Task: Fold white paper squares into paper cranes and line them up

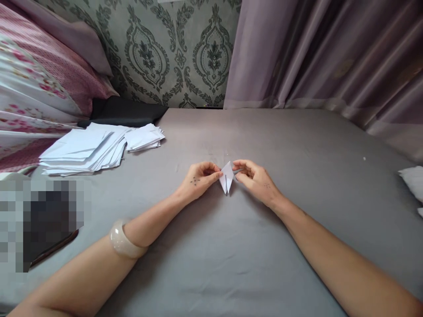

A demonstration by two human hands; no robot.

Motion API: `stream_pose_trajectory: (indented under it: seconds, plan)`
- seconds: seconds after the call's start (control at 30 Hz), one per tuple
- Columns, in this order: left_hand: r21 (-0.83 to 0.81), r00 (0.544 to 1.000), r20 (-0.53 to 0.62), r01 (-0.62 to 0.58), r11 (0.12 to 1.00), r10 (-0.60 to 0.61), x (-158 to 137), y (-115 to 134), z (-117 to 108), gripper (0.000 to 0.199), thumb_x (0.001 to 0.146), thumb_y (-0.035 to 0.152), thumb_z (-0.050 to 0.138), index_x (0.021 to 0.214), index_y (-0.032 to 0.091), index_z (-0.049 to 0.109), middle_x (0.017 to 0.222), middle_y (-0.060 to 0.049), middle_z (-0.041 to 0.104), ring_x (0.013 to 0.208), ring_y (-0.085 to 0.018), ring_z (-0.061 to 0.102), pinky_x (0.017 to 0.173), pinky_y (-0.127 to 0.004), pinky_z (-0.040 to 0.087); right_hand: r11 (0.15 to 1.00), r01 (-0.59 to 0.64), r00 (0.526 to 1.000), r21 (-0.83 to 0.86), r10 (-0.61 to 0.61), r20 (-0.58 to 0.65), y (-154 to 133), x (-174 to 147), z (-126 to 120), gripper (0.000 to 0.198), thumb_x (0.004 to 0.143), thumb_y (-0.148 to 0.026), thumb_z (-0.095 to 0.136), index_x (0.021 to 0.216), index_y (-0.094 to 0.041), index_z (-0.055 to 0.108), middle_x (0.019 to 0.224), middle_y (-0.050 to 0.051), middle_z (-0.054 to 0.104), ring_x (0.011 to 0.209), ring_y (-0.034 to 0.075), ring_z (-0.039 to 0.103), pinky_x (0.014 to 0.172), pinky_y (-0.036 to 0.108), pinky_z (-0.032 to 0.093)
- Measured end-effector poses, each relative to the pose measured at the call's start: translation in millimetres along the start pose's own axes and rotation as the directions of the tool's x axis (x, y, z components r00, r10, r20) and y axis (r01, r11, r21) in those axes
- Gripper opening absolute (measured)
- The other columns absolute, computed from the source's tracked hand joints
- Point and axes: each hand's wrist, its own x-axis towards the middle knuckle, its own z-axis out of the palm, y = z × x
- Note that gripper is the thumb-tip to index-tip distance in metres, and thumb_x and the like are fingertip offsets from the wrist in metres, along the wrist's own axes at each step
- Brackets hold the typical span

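A small white folded paper [227, 177], diamond-shaped with a slit running up from its lower point, stands out between my two hands above the grey sheet. My left hand [201, 178] pinches its left edge between thumb and fingers. A pale bangle [124, 240] sits on the left forearm. My right hand [256, 179] is close against the paper's right edge, its fingers bent and a gap showing between the fingertips and the thumb. Whether those fingertips touch the paper is hard to make out.
Stacks of white paper sheets [79, 149] and a smaller pile of cut paper [144, 137] lie at the far left, before a black cloth-like item [128, 112]. A blurred-out dark object [51, 224] is at the left. White items [413, 180] show at the right edge. Curtains [317, 53] hang behind.
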Motion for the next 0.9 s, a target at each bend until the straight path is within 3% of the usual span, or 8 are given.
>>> stream_pose_trajectory:
  seconds: [0.13,0.27,0.4,0.53,0.63,0.77,0.83,0.9]
  plan:
    - [-0.18,0.998,0.068,0.002,0.984,0.011,-4.0,8.9,4.3,0.021,0.075,0.031,0.07,0.078,0.013,0.061,0.072,0.0,0.061,0.066,-0.009,0.055,0.062,-0.021,0.042,0.994,0.009,0.996,0.11,-0.019,0.091,-6.8,-2.0,0.3,0.04,0.075,-0.034,0.066,0.112,-0.018,0.06,0.097,0.007,0.067,0.081,0.016,0.062,0.077,0.032,0.05]
    - [-0.372,0.999,0.022,-0.024,0.928,0.035,-5.5,15.2,7.1,0.03,0.07,0.027,0.076,0.089,0.014,0.058,0.08,-0.001,0.063,0.075,-0.011,0.059,0.073,-0.025,0.046,0.964,-0.064,0.982,0.259,0.015,0.188,-13.3,-4.4,1.2,0.029,0.075,-0.04,0.068,0.094,-0.019,0.067,0.083,0.003,0.068,0.073,0.014,0.061,0.07,0.03,0.049]
    - [-0.441,0.999,0.005,0.049,0.896,-0.052,-7.4,18.7,6.5,0.041,0.067,0.027,0.079,0.1,0.016,0.057,0.089,-0.002,0.064,0.083,-0.013,0.061,0.08,-0.028,0.046,0.906,-0.127,0.989,0.403,0.084,0.121,-14.6,-3.0,0.9,0.027,0.069,-0.04,0.075,0.086,-0.02,0.068,0.071,-0.001,0.064,0.061,0.01,0.055,0.059,0.025,0.046]
    - [-0.454,0.991,0.089,0.131,0.881,-0.101,-10.1,21.5,8.6,0.041,0.066,0.028,0.081,0.099,0.015,0.06,0.097,-0.005,0.067,0.089,-0.016,0.062,0.087,-0.032,0.046,0.775,-0.17,0.985,0.608,0.136,0.103,-14.9,-1.8,3.3,0.032,0.06,-0.033,0.082,0.084,-0.02,0.064,0.084,-0.001,0.065,0.076,0.012,0.061,0.07,0.027,0.052]
    - [-0.444,0.995,0.086,0.086,0.892,-0.053,-11.0,21.1,11.0,0.034,0.069,0.029,0.078,0.096,0.014,0.064,0.094,-0.006,0.068,0.088,-0.017,0.063,0.087,-0.033,0.046,0.72,-0.154,0.988,0.677,0.101,0.118,-17.0,-3.5,7.1,0.037,0.061,-0.028,0.082,0.092,-0.022,0.063,0.094,0.0,0.064,0.09,0.015,0.062,0.083,0.032,0.053]
    - [-0.284,0.999,-0.024,-0.045,0.958,0.04,-11.0,17.2,10.7,0.022,0.077,0.032,0.071,0.088,0.014,0.066,0.085,-0.004,0.068,0.079,-0.016,0.062,0.077,-0.029,0.047,0.845,-0.07,0.995,0.53,0.023,0.094,-17.0,-5.6,10.9,0.023,0.072,-0.031,0.074,0.091,-0.021,0.065,0.09,0.001,0.064,0.086,0.014,0.062,0.087,0.034,0.05]
    - [-0.067,0.982,-0.1,-0.168,0.984,0.161,-11.0,14.7,8.5,0.017,0.081,0.031,0.066,0.084,0.015,0.066,0.079,-0.003,0.066,0.074,-0.014,0.06,0.071,-0.027,0.046,0.936,0.11,0.994,0.334,-0.112,-0.011,-14.7,-5.6,10.8,0.016,0.077,-0.03,0.069,0.088,-0.02,0.065,0.088,0.002,0.064,0.083,0.015,0.062,0.082,0.033,0.051]
    - [0.227,0.92,-0.133,-0.334,0.915,0.369,-11.3,12.4,5.0,0.01,0.085,0.025,0.06,0.084,0.016,0.064,0.081,-0.003,0.065,0.076,-0.014,0.059,0.07,-0.026,0.045,0.939,0.337,0.938,0.073,-0.327,-0.114,-11.7,-5.5,9.4,0.009,0.08,-0.025,0.066,0.088,-0.021,0.065,0.089,0.003,0.062,0.084,0.015,0.061,0.079,0.031,0.05]
